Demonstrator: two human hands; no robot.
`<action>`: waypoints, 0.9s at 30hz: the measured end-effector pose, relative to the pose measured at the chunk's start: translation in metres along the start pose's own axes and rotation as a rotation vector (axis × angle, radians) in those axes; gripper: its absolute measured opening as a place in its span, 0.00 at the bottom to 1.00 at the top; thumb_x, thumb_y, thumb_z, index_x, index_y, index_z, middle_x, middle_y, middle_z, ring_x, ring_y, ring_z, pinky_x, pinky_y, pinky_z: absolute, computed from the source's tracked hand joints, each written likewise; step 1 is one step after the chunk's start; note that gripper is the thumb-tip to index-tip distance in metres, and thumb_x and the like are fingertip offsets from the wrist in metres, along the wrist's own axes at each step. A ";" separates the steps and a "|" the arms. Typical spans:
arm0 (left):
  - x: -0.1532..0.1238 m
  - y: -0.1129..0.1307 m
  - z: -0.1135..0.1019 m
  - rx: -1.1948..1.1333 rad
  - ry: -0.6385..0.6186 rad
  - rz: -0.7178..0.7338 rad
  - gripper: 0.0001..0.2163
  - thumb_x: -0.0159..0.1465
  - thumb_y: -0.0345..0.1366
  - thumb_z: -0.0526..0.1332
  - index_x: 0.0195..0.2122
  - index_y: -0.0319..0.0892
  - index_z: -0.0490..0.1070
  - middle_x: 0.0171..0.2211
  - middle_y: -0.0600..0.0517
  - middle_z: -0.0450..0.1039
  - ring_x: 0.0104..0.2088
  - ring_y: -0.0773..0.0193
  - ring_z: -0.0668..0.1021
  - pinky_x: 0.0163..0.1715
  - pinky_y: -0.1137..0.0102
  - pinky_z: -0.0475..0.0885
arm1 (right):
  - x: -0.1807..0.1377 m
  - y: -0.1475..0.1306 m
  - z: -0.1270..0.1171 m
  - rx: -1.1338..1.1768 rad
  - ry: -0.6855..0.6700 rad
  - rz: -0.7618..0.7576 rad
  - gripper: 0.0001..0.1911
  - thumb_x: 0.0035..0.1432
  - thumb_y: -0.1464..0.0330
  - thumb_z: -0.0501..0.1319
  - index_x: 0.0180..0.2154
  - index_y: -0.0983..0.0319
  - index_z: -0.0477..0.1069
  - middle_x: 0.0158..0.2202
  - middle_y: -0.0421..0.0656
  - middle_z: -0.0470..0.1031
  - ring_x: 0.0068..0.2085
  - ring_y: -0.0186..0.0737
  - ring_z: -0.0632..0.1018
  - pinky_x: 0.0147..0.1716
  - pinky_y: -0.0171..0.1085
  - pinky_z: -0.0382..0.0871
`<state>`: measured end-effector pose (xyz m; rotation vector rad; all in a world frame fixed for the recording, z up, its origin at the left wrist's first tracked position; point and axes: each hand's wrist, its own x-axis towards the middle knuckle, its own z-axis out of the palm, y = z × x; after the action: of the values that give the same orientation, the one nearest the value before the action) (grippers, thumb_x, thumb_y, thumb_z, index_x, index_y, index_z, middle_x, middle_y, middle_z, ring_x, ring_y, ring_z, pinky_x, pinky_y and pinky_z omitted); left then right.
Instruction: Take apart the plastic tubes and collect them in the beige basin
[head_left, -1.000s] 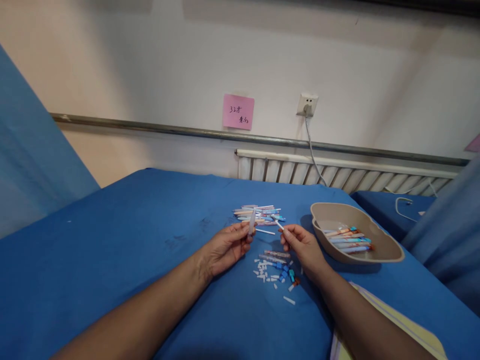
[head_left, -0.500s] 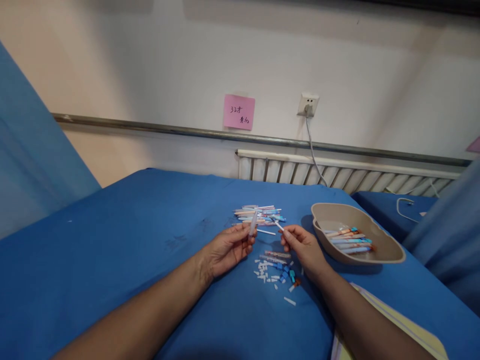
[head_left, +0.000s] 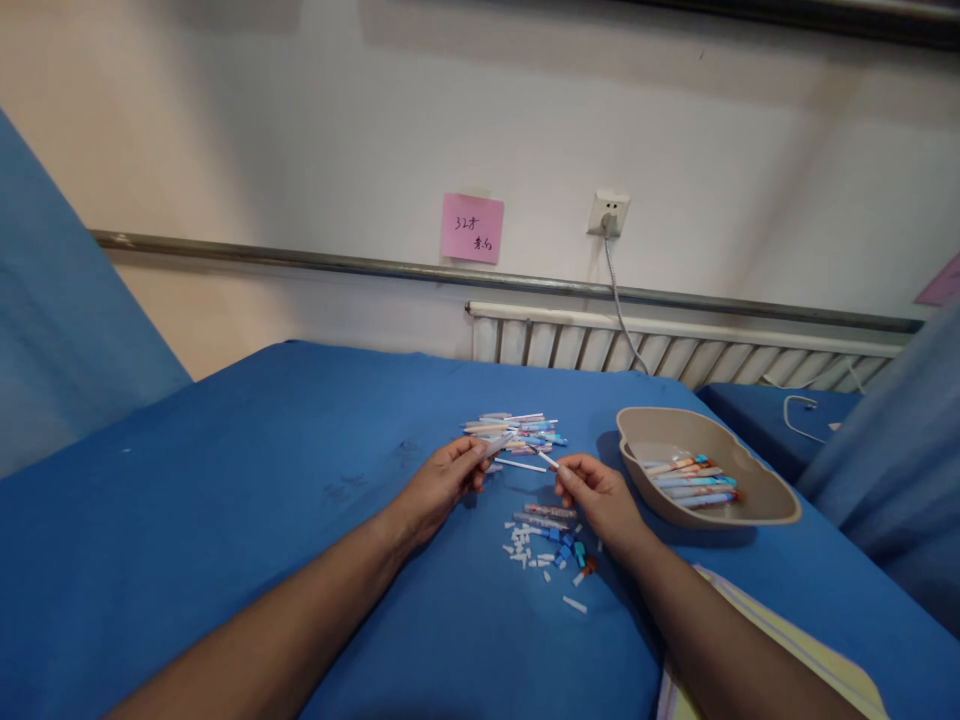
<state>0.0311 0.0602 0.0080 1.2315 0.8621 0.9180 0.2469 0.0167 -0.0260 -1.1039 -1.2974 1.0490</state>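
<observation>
My left hand (head_left: 442,482) pinches a clear pen barrel (head_left: 497,445) that points right and away from me. My right hand (head_left: 596,497) pinches a thin white refill (head_left: 546,459) whose tip points toward the barrel's end. Both hands hover over a blue cloth (head_left: 300,500). Just behind them lies a pile of pen parts (head_left: 517,430). In front of the hands are loose small white and blue caps (head_left: 551,555) and a few printed barrels (head_left: 547,515).
A beige tray (head_left: 750,510) holding several assembled pens (head_left: 690,480) stands to the right of my right hand. A pink note (head_left: 472,228), a wall socket with a cable (head_left: 609,215) and a radiator (head_left: 675,345) are on the wall behind. A yellow cloth (head_left: 787,650) lies at the lower right.
My left hand tilted the barrel from upright to nearly level, pointing at the refill. My right hand shifted slightly left and down with the refill. The view shifted a little.
</observation>
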 end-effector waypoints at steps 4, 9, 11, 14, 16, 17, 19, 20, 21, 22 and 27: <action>0.000 0.001 0.000 0.102 0.036 0.034 0.14 0.56 0.47 0.60 0.29 0.39 0.66 0.20 0.58 0.63 0.19 0.72 0.66 0.18 0.78 0.58 | 0.000 -0.001 0.001 -0.041 0.006 -0.002 0.18 0.50 0.52 0.60 0.32 0.61 0.69 0.22 0.37 0.69 0.21 0.32 0.68 0.22 0.32 0.64; 0.000 0.003 0.000 0.159 0.057 0.089 0.13 0.57 0.46 0.59 0.29 0.39 0.67 0.20 0.58 0.63 0.20 0.71 0.66 0.20 0.77 0.59 | -0.001 0.001 0.001 -0.065 -0.008 -0.014 0.17 0.51 0.53 0.59 0.32 0.61 0.69 0.22 0.37 0.70 0.21 0.32 0.69 0.22 0.32 0.64; 0.000 0.003 -0.001 0.187 0.066 0.107 0.13 0.58 0.45 0.58 0.28 0.39 0.68 0.19 0.57 0.63 0.20 0.71 0.67 0.21 0.77 0.60 | 0.000 0.003 0.000 -0.067 -0.017 -0.020 0.16 0.51 0.54 0.59 0.32 0.61 0.69 0.22 0.37 0.70 0.21 0.32 0.69 0.22 0.31 0.63; 0.000 0.004 -0.001 0.238 0.071 0.115 0.13 0.58 0.45 0.58 0.27 0.39 0.68 0.19 0.58 0.63 0.20 0.71 0.67 0.22 0.77 0.59 | 0.000 0.005 -0.001 -0.076 -0.032 -0.024 0.15 0.52 0.55 0.59 0.32 0.61 0.69 0.22 0.37 0.70 0.21 0.32 0.69 0.22 0.31 0.63; 0.000 0.004 -0.001 0.270 0.072 0.123 0.13 0.59 0.45 0.57 0.27 0.39 0.68 0.19 0.57 0.63 0.20 0.71 0.67 0.22 0.77 0.59 | 0.001 0.005 -0.001 -0.087 -0.045 -0.025 0.15 0.53 0.56 0.58 0.33 0.61 0.69 0.22 0.37 0.70 0.22 0.32 0.69 0.22 0.31 0.63; -0.001 0.004 -0.001 0.283 0.073 0.128 0.13 0.59 0.45 0.57 0.27 0.40 0.68 0.19 0.57 0.64 0.20 0.71 0.66 0.22 0.77 0.59 | 0.000 0.005 -0.001 -0.092 -0.050 -0.027 0.14 0.53 0.56 0.58 0.33 0.61 0.69 0.22 0.37 0.70 0.22 0.32 0.69 0.23 0.31 0.63; -0.001 0.004 -0.001 0.303 0.072 0.138 0.13 0.60 0.45 0.57 0.26 0.40 0.68 0.19 0.57 0.64 0.20 0.71 0.66 0.23 0.77 0.60 | 0.000 0.005 -0.001 -0.099 -0.057 -0.031 0.14 0.54 0.57 0.58 0.33 0.61 0.69 0.22 0.37 0.70 0.22 0.31 0.69 0.23 0.31 0.63; -0.001 0.004 -0.001 0.309 0.072 0.142 0.13 0.60 0.45 0.57 0.26 0.40 0.67 0.19 0.57 0.64 0.21 0.71 0.66 0.23 0.77 0.60 | 0.000 0.005 -0.001 -0.101 -0.059 -0.033 0.13 0.54 0.57 0.58 0.32 0.61 0.69 0.22 0.37 0.70 0.22 0.31 0.69 0.23 0.31 0.63; -0.001 0.003 -0.001 0.313 0.072 0.143 0.13 0.59 0.45 0.57 0.26 0.40 0.67 0.19 0.57 0.64 0.21 0.70 0.67 0.22 0.77 0.60 | 0.000 0.005 -0.001 -0.103 -0.061 -0.034 0.13 0.54 0.57 0.58 0.32 0.60 0.69 0.22 0.37 0.70 0.22 0.31 0.69 0.23 0.31 0.64; -0.002 0.003 -0.001 0.316 0.073 0.143 0.13 0.59 0.45 0.57 0.26 0.40 0.67 0.19 0.57 0.64 0.21 0.70 0.66 0.22 0.77 0.60 | -0.001 0.005 0.000 -0.105 -0.063 -0.034 0.13 0.54 0.57 0.58 0.32 0.60 0.69 0.22 0.36 0.69 0.22 0.31 0.69 0.23 0.31 0.64; -0.002 0.004 -0.001 0.356 0.072 0.159 0.13 0.60 0.44 0.56 0.25 0.40 0.67 0.19 0.58 0.63 0.21 0.70 0.66 0.23 0.76 0.60 | -0.001 0.008 0.000 -0.123 -0.072 -0.022 0.13 0.54 0.58 0.57 0.32 0.61 0.69 0.23 0.37 0.69 0.22 0.31 0.69 0.23 0.30 0.64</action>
<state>0.0290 0.0593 0.0119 1.5993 1.0260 0.9663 0.2472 0.0172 -0.0342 -1.1506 -1.4441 1.0111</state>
